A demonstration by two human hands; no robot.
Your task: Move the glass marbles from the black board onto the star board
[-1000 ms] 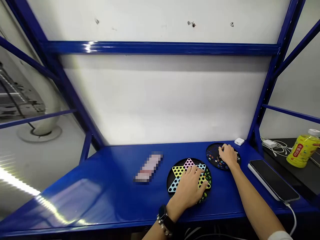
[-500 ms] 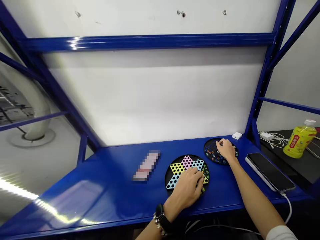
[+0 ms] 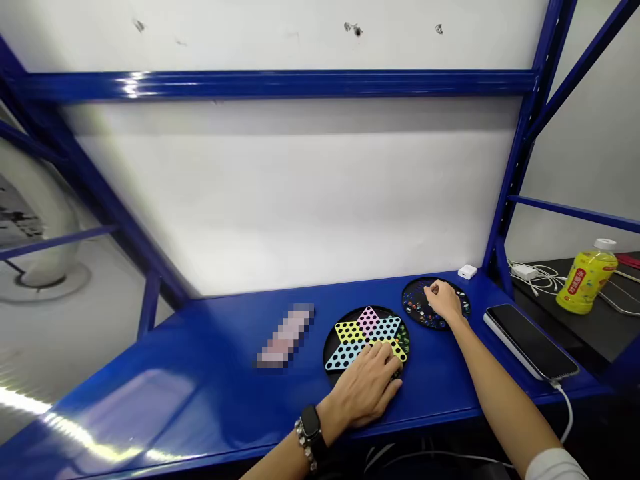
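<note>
A round black Chinese-checkers board [image 3: 361, 331] with a star of yellow, pink and light-blue points lies on the blue shelf. My left hand [image 3: 364, 387], with a watch on the wrist, rests on the board's near edge, fingers curled loosely over it. Behind and to the right sits a round black tray [image 3: 417, 303] holding several coloured marbles. My right hand [image 3: 443, 300] is over that tray, fingertips bent down among the marbles; whether it grips one is hidden.
A blurred pinkish packet [image 3: 285, 335] lies left of the board. A phone [image 3: 530, 341] on a white slab with a cable sits at the right. A small white charger [image 3: 467, 271] is by the upright. A yellow bottle [image 3: 586, 277] and cables stand on the dark table beyond.
My left hand has slid back from the board's middle to its near edge, uncovering more of the star. My right hand stays over the marble tray. The view shifted left and up.
</note>
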